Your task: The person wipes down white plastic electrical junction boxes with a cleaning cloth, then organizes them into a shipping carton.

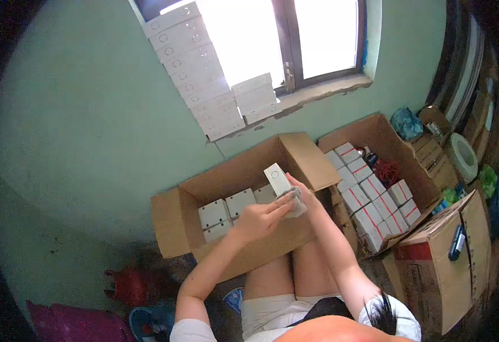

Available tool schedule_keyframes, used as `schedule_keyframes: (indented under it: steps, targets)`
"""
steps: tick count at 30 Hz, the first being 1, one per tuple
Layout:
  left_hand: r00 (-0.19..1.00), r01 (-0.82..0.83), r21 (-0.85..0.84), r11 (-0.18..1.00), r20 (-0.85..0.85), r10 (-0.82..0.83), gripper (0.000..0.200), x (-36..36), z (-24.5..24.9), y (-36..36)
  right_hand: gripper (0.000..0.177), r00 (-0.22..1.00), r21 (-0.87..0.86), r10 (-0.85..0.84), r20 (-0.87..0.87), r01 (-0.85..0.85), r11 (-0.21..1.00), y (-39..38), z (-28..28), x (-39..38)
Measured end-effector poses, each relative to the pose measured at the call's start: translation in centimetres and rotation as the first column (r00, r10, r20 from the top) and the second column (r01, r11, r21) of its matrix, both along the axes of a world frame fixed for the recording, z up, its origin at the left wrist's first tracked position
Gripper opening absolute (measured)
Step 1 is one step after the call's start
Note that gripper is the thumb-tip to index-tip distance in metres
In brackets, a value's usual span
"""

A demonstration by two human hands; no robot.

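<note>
While the right hand (303,191) holds a small white box (276,178) up, the left hand (256,220) has its fingers on a grey cloth (297,205). The right fingers are wrapped round the side of the small white box. The left fingers are closed on the cloth and push it against the low end of the box. The small white box is tilted, with a round mark on it, above a big open carton (249,259). More white boxes (213,212) with little dark dots sit inside that carton.

Just to the right is another open carton (375,130). It has pale boxes with red lines (373,186) and some red wire (388,171). A tall stack of white boxes (188,74) leans by the window (323,37).
</note>
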State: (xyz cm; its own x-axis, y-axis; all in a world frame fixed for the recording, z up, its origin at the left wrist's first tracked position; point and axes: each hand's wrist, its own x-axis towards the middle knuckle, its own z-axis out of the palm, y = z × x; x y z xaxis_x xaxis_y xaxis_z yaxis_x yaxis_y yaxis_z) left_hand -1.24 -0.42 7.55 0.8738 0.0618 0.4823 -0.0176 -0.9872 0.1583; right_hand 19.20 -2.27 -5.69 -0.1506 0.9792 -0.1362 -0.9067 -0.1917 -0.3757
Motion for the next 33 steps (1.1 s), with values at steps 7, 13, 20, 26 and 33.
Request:
schedule_keyframes:
  steps: [7,13,20,26,33]
  targets:
    - [0.999,-0.027,0.154,0.988,-0.017,0.031,0.048,-0.4,0.3,1.0,0.045,0.997,-0.028,-0.078,0.026,0.079,0.996,-0.1,-0.8,-0.2]
    - [0.93,-0.36,0.202,0.911,0.149,0.335,0.051,0.7,-2.9,1.9,0.046,0.987,0.246,0.089,-0.135,-0.053,0.968,-0.6,-0.5,-0.7]
    - [0.985,-0.158,0.444,0.882,0.009,0.172,0.058,0.9,-6.9,1.3,0.046,0.998,0.041,0.008,-0.058,-0.005,0.999,-1.2,0.4,-0.7]
    - [0.907,-0.418,0.338,0.843,0.205,0.368,0.062,1.7,-5.9,2.9,0.046,0.993,0.194,-0.04,-0.107,0.061,0.979,-0.3,-0.2,-1.5]
    - [0.975,-0.218,0.34,0.915,0.119,0.188,0.05,1.8,-5.4,2.6,0.045,0.979,0.486,0.093,-0.18,0.006,0.874,0.6,-3.4,-0.6]
